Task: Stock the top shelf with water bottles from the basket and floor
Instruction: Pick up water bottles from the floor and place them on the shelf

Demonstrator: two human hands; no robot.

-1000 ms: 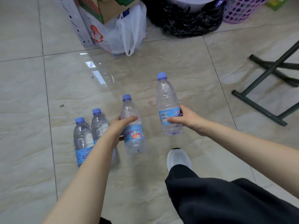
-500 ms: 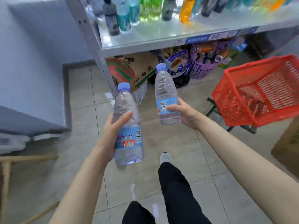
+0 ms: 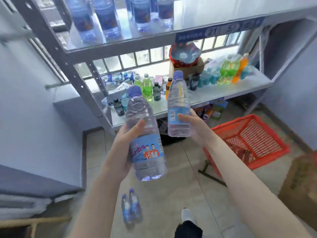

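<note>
Before the shelf (image 3: 137,41), left hand (image 3: 123,146) grips near bottle (image 3: 145,152), right hand (image 3: 197,127) far bottle (image 3: 178,100) (capped)

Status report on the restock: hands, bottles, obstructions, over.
Left hand grips water bottle; right hand grips second bottle. Top shelf bare on its right, nothing blocking. Two floor bottles not yet lifted.

Clear bottles (image 3: 145,134) with blue caps and blue labels; basket (image 3: 253,140) red-orange latticed.
</note>
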